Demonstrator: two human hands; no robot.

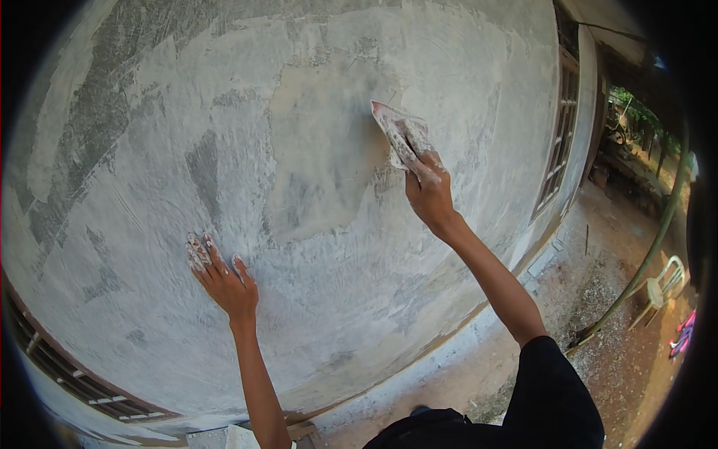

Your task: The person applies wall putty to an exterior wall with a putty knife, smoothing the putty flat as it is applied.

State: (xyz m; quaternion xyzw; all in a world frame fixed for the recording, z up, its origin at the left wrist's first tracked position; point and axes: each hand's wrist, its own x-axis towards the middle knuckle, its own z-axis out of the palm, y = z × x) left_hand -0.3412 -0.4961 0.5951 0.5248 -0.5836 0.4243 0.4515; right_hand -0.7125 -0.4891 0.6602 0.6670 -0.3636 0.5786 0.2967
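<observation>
A grey wall with streaky white plaster fills most of the view. In its upper middle is a smoother, beige-grey patch with a ragged outline. My right hand grips a flat putty scraper smeared with white paste, a bit of red showing at its corner. The scraper is at the right edge of the patch; whether its blade touches the wall is hard to tell. Lower left, my left hand lies against or very near the wall, fingers apart, tips caked with white paste. It holds nothing.
A barred window is set in the wall at the right, another at the lower left. Dusty ground runs along the wall's foot. At the far right are a long curved pole, a pale chair and something pink.
</observation>
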